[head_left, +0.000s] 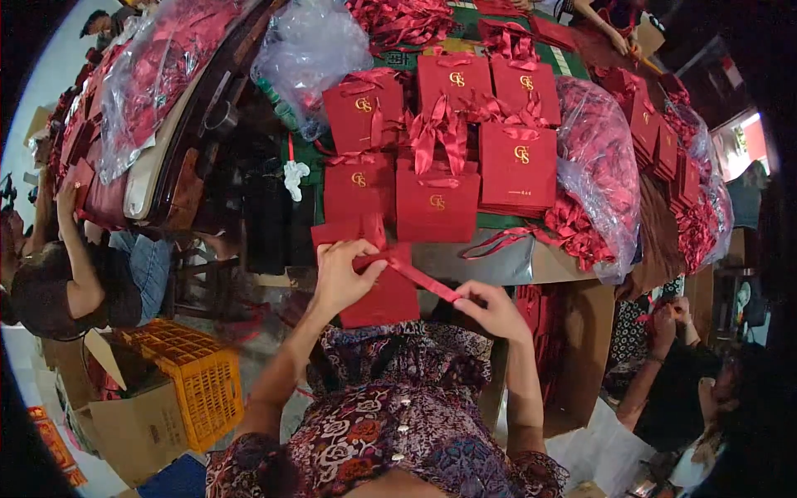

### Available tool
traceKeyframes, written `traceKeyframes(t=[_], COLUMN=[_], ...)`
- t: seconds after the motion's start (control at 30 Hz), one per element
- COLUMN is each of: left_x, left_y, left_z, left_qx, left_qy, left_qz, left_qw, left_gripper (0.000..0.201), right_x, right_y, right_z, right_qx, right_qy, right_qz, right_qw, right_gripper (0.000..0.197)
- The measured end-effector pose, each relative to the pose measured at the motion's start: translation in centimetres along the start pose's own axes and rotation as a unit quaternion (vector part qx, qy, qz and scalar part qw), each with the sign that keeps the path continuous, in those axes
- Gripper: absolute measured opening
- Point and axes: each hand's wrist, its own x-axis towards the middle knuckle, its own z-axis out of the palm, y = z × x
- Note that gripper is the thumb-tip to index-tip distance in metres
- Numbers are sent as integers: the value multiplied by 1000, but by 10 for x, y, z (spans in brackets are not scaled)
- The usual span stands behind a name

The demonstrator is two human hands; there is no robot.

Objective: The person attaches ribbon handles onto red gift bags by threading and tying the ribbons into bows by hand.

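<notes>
Ribbon (423,280) — taut, slanting down-right between both hands

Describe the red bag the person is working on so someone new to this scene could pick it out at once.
Start at the table stacked with flat red gift bags. Just below its near edge, over the patterned lap, the left hand holds one red bag. Unlike the stacked ones, it is off the table, and a red ribbon runs from it to the right hand.

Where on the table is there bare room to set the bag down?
Only a bare strip of table edge between the front red bags and the right hand. Behind, bags, ribbons and plastic sacks crowd everything.
</notes>
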Motion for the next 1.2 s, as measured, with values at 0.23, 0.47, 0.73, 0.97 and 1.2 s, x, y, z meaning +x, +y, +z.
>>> traceKeyframes(t=[0.23, 0.47, 0.73, 0.97, 1.2], left_x=[18, -25, -69, -68, -47], left_y=[-1, 39, 14, -17, -13], left_z=[23, 42, 66, 44, 14], left_qx=[119, -167, -256, -346, -428], left_qy=[100, 24, -97, -198, -228], left_qz=[60, 34, -55, -197, -161], left_qw=[986, 985, 960, 896, 860], left_gripper=[28, 34, 20, 13, 21], right_x=[22, 52, 58, 48, 58], right_y=[-17, -21, -27, -38, -42], right_z=[16, 49, 57, 51, 76], right_qx=[191, 267, 267, -220, -227], right_qy=[138, 130, 169, 204, 30], right_qz=[-26, -37, -18, -214, -247], right_qw=[971, 954, 949, 930, 942], right_gripper=[15, 29, 26, 32, 29])
